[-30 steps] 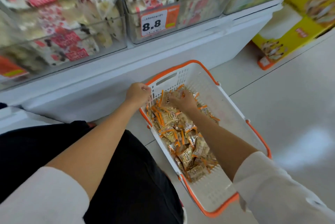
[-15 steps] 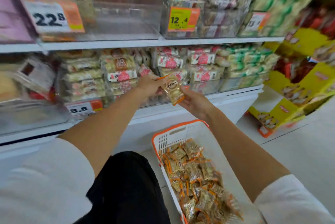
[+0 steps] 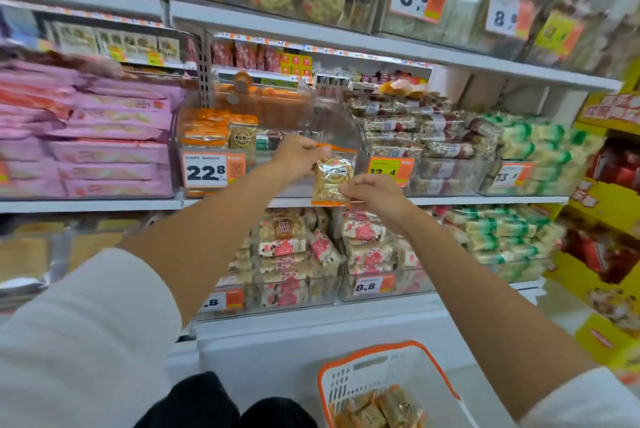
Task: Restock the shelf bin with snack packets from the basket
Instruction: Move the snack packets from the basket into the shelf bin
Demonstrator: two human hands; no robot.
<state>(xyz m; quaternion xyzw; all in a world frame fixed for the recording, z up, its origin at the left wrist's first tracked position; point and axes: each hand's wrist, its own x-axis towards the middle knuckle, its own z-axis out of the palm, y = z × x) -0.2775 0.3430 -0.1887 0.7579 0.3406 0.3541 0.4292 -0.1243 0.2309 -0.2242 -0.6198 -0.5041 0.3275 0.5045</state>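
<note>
Both my hands hold one clear snack packet (image 3: 331, 181) with orange ends and a round gold label. My left hand (image 3: 298, 154) pinches its top edge and my right hand (image 3: 372, 191) grips its lower right side. The packet hangs upright just in front of a clear shelf bin (image 3: 277, 136) tagged 22.8. That bin holds a few matching packets (image 3: 221, 133) stacked at its left side. The white basket with an orange rim (image 3: 381, 351) sits on the floor at the bottom, with several more snack packets (image 3: 377, 408) inside.
Pink packets (image 3: 104, 136) fill the shelf to the left. Bins of brown and green bars (image 3: 450, 140) stand to the right. Red-and-white packets (image 3: 311, 254) fill the bins on the shelf below. Yellow display boxes (image 3: 609, 219) stand at the far right.
My right hand took a packet out of the basket and both hands raised it to the shelf. The view tilted up from the floor to the 22.8 bin.
</note>
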